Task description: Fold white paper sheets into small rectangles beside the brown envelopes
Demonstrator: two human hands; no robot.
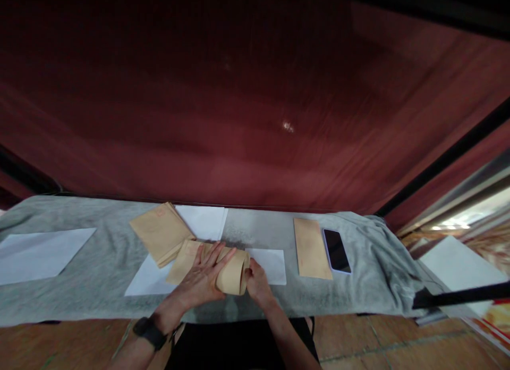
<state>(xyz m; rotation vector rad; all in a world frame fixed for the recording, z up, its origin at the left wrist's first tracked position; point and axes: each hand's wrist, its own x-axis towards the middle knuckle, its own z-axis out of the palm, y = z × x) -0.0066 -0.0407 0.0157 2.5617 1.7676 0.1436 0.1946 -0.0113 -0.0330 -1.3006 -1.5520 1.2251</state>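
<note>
A brown paper envelope (231, 282) lies in front of me, its right end bent up and curled open. My left hand (202, 279) rests flat across it with fingers spread, pressing it down. At the curled end, my right hand (258, 281) grips the edge between closed fingers; the thumb and fingertips are partly hidden. Just behind and left of my left hand sits a stack of brown envelopes (160, 230). White paper (275, 268) lies beyond my right hand, partly covered, and another white sheet (146, 280) shows from under the envelopes.
A grey cloth (255, 224) covers the table. More white sheets (201, 221) lie at the back, with another sheet (43, 255) at far left. On the right are a single brown envelope (312, 247) and a phone (337, 251). A dark red sheet wall (239, 146) rises behind.
</note>
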